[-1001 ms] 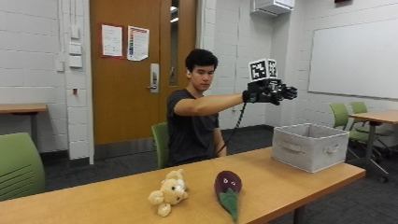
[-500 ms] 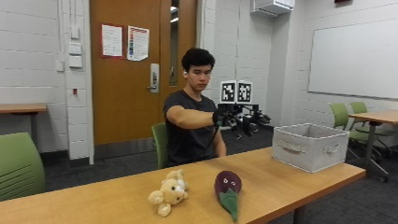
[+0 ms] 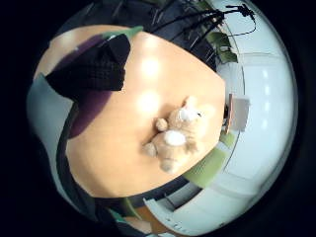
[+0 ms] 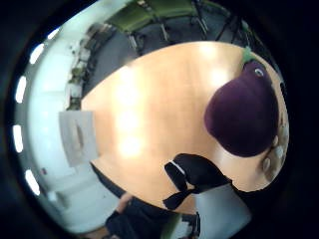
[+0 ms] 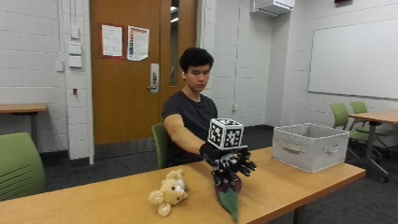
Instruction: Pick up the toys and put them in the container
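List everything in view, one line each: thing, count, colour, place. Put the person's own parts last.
teddy bear: 1, tan, lying on the table beside the eggplant toy.
eggplant toy: 1, purple with a green stem end, on the table under the gloved hand.
container: 1, light grey fabric bin, at the far end of the table.
table: 1, light wood, in front of the person.
chairs: several, green, around the room.
door: 1, brown wood, behind the person.
whiteboard: 1, white, on the wall.
right hand: 1, black glove, fingers spread, over the eggplant toy.
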Motion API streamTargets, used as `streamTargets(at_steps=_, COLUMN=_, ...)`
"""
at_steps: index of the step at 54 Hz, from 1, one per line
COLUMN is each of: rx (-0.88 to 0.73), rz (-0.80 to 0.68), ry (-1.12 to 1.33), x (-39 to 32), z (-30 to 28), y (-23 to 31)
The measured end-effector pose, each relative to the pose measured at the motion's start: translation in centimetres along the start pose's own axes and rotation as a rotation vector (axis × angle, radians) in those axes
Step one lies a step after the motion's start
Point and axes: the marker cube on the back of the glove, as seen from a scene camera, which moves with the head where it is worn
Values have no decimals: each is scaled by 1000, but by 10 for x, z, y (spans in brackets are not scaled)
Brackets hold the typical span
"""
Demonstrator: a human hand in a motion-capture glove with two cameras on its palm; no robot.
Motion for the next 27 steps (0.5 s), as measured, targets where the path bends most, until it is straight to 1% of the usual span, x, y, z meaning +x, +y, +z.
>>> streamTargets(at_steps=10, rx=-48, rz=18, ry=-12, x=14, z=35, y=-6)
streamTargets(at_steps=20, rx=-36, rz=35, ry=-48, x=22, z=48, y=-7)
streamTargets(at_steps=27, rx=-9, rz=66, ry=-38, x=27, z=46, y=-5)
